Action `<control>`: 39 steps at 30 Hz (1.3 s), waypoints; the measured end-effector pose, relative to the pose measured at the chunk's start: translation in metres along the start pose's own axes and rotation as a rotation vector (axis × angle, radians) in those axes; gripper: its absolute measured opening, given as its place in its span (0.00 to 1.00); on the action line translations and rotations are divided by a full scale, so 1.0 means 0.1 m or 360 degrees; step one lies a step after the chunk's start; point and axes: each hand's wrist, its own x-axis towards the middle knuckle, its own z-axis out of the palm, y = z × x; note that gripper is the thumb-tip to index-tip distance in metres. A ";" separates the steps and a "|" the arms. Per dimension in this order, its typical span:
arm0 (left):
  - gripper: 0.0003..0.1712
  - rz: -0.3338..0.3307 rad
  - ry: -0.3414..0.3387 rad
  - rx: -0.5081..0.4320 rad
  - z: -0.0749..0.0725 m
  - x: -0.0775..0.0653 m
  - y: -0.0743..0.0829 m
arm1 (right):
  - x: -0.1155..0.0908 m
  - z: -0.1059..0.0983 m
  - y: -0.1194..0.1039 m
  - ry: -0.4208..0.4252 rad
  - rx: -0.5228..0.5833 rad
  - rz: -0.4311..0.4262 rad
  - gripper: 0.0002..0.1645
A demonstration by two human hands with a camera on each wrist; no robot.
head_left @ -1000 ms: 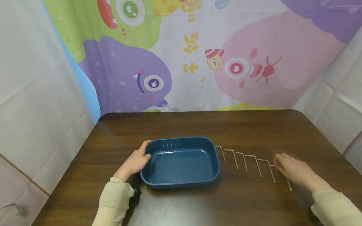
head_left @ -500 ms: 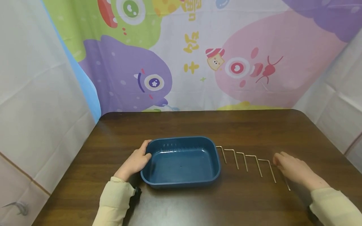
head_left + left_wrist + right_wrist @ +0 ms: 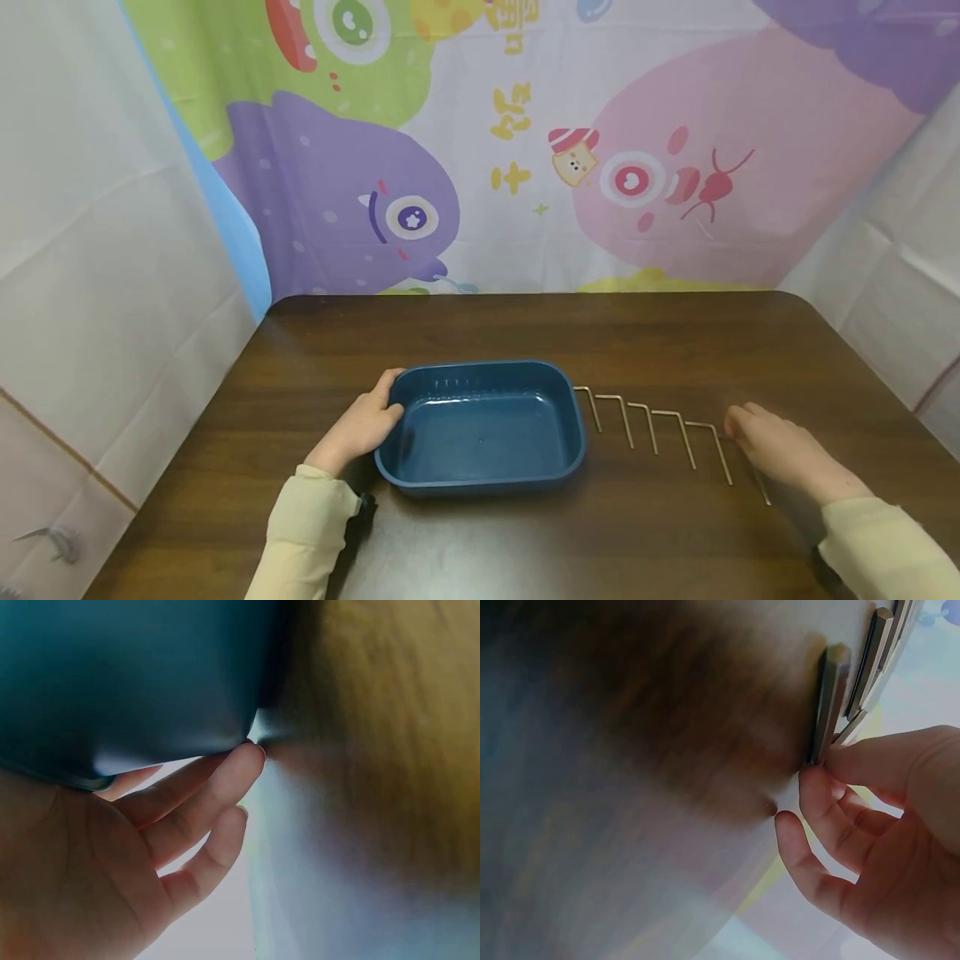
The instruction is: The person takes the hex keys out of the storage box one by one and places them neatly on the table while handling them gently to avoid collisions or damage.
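In the head view my left hand [image 3: 362, 429] grips the left end of a blue rectangular plastic tub [image 3: 480, 442], thumb at the rim. The left wrist view has its fingers [image 3: 236, 769] against the tub's outer wall. Far to the right, my right hand [image 3: 780, 450] pinches the rightmost hex key [image 3: 763, 492]. Seen from the right wrist, thumb and forefinger meet at the near end of its six-sided shaft [image 3: 830, 701]; the rest of that key is hidden by the hand. Inside the tub only its bare floor shows.
Several more L-shaped hex keys lie in a slanting row between tub and right hand, among them one next to the tub [image 3: 592, 410] and one nearest the hand [image 3: 720, 454]. Behind the dark wooden table [image 3: 525, 329] hangs a cartoon-printed cloth [image 3: 510, 250].
The hex key under my right hand has shifted very slightly left along with the hand. My left hand keeps its grip on the tub, and the other keys stay put.
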 end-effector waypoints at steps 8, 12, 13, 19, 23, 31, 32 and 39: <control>0.29 -0.0005 0.0007 -0.0006 -0.01 -0.01 0.00 | 0.02 0.02 0.04 0.0019 -0.0038 -0.0012 0.10; 0.29 -0.0010 0.0006 -0.0021 -0.01 -0.01 0.00 | 0.02 0.02 0.06 0.0010 -0.0035 -0.0005 0.11; 0.29 -0.0010 0.0006 -0.0019 -0.01 -0.01 0.00 | 0.02 0.01 0.06 0.0010 -0.0034 -0.0003 0.11; 0.29 -0.0023 -0.0011 0.0004 -0.02 -0.02 0.01 | 0.00 -0.01 0.02 -0.0011 -0.0056 0.0028 0.08; 0.29 -0.0033 -0.0025 0.0020 -0.04 -0.01 0.00 | 0.00 -0.03 -0.01 -0.0043 -0.0098 0.0042 0.06; 0.31 0.0004 -0.0040 0.0109 -0.09 0.02 0.00 | 0.06 -0.16 -0.08 -0.0022 -0.0174 0.0037 0.07; 0.31 0.0008 -0.0044 0.0115 -0.09 0.02 0.01 | 0.06 -0.19 -0.10 -0.0012 -0.0178 0.0029 0.09; 0.33 0.0040 -0.0105 0.0145 -0.15 0.03 0.01 | 0.10 -0.38 -0.12 0.0183 -0.0195 -0.0041 0.26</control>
